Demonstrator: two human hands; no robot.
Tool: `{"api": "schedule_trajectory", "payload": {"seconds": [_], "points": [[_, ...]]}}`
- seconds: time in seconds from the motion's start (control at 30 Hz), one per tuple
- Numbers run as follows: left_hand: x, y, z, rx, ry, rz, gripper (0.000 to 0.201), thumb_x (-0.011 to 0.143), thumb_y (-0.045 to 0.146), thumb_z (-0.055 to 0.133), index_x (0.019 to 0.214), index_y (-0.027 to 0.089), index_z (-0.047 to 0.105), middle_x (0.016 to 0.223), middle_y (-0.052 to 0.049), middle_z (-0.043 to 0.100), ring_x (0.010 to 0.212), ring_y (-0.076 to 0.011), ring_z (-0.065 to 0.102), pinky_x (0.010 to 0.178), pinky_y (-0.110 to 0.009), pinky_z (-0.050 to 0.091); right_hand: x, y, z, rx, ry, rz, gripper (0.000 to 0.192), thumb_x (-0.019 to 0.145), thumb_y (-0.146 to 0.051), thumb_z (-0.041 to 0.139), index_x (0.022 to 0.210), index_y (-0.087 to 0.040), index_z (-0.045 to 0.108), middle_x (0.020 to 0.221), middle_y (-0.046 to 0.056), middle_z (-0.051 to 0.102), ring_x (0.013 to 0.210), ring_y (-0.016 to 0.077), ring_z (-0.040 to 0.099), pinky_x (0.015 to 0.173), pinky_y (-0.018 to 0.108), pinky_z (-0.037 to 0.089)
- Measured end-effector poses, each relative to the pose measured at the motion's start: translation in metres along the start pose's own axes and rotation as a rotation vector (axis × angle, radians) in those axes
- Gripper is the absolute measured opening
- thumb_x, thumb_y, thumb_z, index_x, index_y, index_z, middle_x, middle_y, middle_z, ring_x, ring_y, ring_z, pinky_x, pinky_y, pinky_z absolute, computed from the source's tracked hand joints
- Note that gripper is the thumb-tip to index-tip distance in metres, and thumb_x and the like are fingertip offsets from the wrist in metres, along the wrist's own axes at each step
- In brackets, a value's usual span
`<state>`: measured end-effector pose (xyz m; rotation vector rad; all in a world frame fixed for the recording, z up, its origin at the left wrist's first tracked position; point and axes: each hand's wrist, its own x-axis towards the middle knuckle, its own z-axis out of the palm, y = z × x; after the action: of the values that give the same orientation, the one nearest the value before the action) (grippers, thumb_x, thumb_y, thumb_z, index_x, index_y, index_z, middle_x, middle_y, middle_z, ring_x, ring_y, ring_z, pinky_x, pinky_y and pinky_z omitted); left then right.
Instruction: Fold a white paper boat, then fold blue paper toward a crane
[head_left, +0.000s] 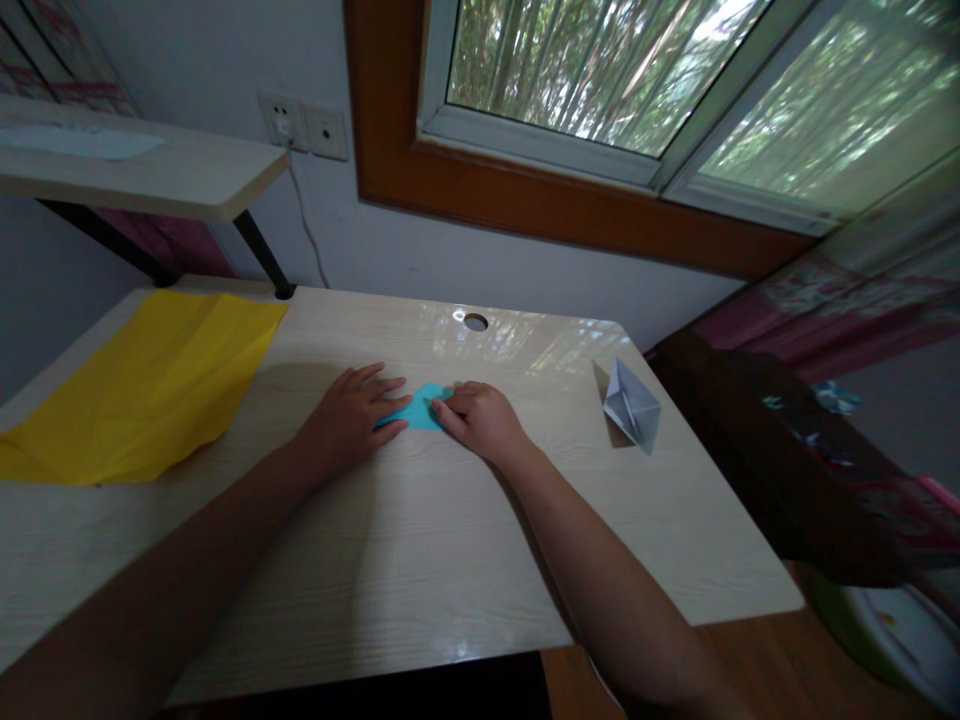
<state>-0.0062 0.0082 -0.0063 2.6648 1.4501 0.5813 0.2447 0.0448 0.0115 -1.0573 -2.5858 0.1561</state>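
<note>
A small piece of folded light-blue paper (426, 408) lies on the pale wood-grain table (450, 540). My left hand (352, 415) rests flat with spread fingers, their tips over the paper's left end. At the other end, my right hand (484, 420) is closed, its fingers curled and its thumb pressed to the paper. Part of the paper is hidden under both hands. To the right stands a folded grey-white paper shape (632, 405) with pointed corners, apart from my hands.
A large yellow sheet (150, 390) covers the table's left side. Behind it, a raised shelf (187, 180) stands on black legs. A round cable hole (475, 322) is near the back edge. A dark wooden cabinet (787, 450) is beyond the right edge, below the window.
</note>
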Motion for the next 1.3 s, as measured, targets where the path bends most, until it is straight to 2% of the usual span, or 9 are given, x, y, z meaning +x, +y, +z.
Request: {"api": "schedule_trajectory", "payload": {"seconds": [0.07,0.17,0.23,0.33,0.57,0.9,1.3], "points": [[0.0,0.0,0.0,-0.004,0.005,0.002,0.039,0.095,0.042,0.058,0.131,0.029,0.067,0.145,-0.007,0.059,0.143,-0.0349,0.038,0.116,-0.06,0.032,0.0,0.0,0.001,0.006,0.005,-0.005,0.04,0.103,-0.036,0.046,0.084,-0.018,0.077,0.079,0.008,0.073,0.078,0.018,0.063,0.076,0.03,0.041],[0.0,-0.001,0.0,-0.001,0.004,0.009,0.04,0.095,0.042,0.059,0.132,0.028,0.066,0.145,-0.007,0.059,0.144,-0.0351,0.037,0.116,-0.06,0.031,-0.001,0.0,0.003,0.028,0.024,-0.003,0.032,0.102,-0.034,0.048,0.108,-0.02,0.076,0.09,0.008,0.074,0.085,0.019,0.064,0.08,0.03,0.042],[0.0,0.0,0.0,0.008,0.001,0.016,0.04,0.095,0.042,0.058,0.132,0.028,0.066,0.145,-0.007,0.058,0.145,-0.0352,0.036,0.116,-0.06,0.031,-0.001,0.001,0.004,0.038,0.026,0.009,0.032,0.102,-0.033,0.049,0.12,-0.02,0.072,0.097,0.009,0.074,0.089,0.0195,0.065,0.082,0.031,0.044],[0.0,0.0,0.0,0.028,-0.006,0.03,0.04,0.096,0.043,0.056,0.132,0.028,0.066,0.145,-0.006,0.058,0.145,-0.0352,0.036,0.116,-0.06,0.031,-0.001,0.002,0.006,0.019,0.0,0.032,0.035,0.102,-0.033,0.05,0.129,-0.02,0.068,0.102,0.01,0.073,0.091,0.0203,0.065,0.084,0.031,0.045],[0.0,0.001,-0.001,0.016,-0.003,0.034,0.04,0.096,0.042,0.056,0.132,0.029,0.065,0.146,-0.006,0.058,0.145,-0.0348,0.036,0.116,-0.06,0.031,0.0,-0.001,0.005,-0.029,-0.058,0.051,0.039,0.103,-0.036,0.048,0.135,-0.023,0.064,0.106,0.011,0.072,0.094,0.0213,0.065,0.085,0.033,0.045],[0.0,0.003,-0.002,-0.031,-0.004,0.032,0.038,0.095,0.042,0.058,0.131,0.032,0.066,0.145,-0.005,0.059,0.145,-0.0366,0.035,0.116,-0.064,0.026,0.001,-0.012,-0.004,-0.105,-0.119,0.18,0.039,0.104,-0.037,0.044,0.138,-0.029,0.061,0.107,0.009,0.072,0.098,0.0218,0.063,0.084,0.033,0.041],[0.0,0.002,-0.001,-0.038,-0.024,0.083,0.036,0.098,0.038,0.054,0.13,0.029,0.067,0.145,-0.003,0.06,0.149,-0.0353,0.03,0.118,-0.063,0.024,0.0,-0.013,-0.005,-0.157,-0.104,0.228,0.038,0.104,-0.04,0.044,0.138,-0.034,0.061,0.11,0.009,0.068,0.102,0.0254,0.056,0.082,0.036,0.035]]}}
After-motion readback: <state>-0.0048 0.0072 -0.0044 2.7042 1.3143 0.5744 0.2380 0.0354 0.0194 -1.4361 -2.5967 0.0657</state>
